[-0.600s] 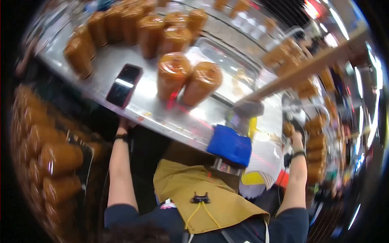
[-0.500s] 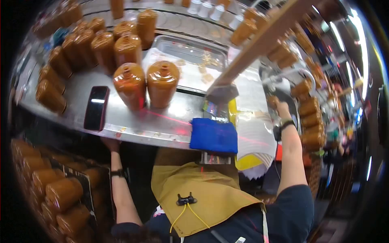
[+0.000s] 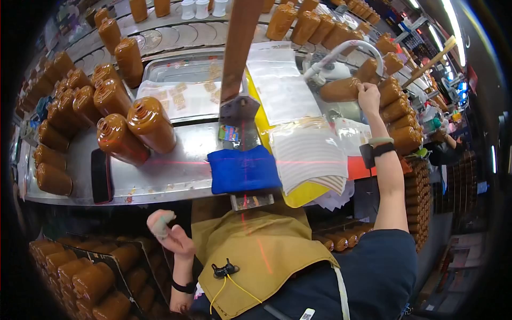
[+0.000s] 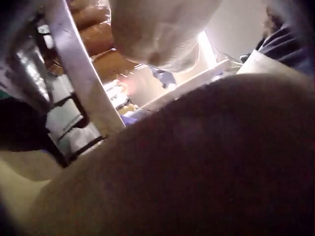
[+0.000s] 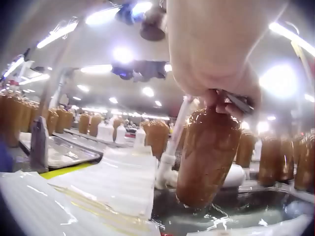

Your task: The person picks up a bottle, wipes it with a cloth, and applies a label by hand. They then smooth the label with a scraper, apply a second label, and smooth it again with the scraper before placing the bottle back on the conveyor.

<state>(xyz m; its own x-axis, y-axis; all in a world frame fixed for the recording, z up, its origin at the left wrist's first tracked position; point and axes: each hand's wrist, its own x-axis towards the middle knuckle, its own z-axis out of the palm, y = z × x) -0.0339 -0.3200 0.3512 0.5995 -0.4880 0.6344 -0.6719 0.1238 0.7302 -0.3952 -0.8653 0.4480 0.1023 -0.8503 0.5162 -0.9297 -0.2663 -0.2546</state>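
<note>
My right hand (image 3: 369, 98) grips a glossy brown bottle (image 3: 338, 89) by its neck, at the sink on the right. In the right wrist view the bottle (image 5: 206, 152) hangs slightly tilted, base down, over the metal sink (image 5: 275, 199) with water in it. A thin dark metallic strip (image 5: 239, 102) shows at the fingers there. My left hand (image 3: 176, 237) is raised in front of the table edge, beside the apron, its fingers loosely bent with nothing in them. A pale covering (image 3: 159, 224) wraps one or more of its fingers. The left wrist view is mostly dark skin up close.
Two brown bottles (image 3: 151, 125) and a phone (image 3: 101, 176) stand on the metal table, with many more bottles behind. A wooden post (image 3: 234, 53) rises near a blue cloth (image 3: 245, 169). Clear printed sheets (image 3: 309, 152) lie left of the sink, and a white curved pipe (image 3: 346, 48) arches over it.
The head view has swung to the right and steadied. My left hand has come out from under the table edge toward the apron. My right hand stays at the sink with the bottle.
</note>
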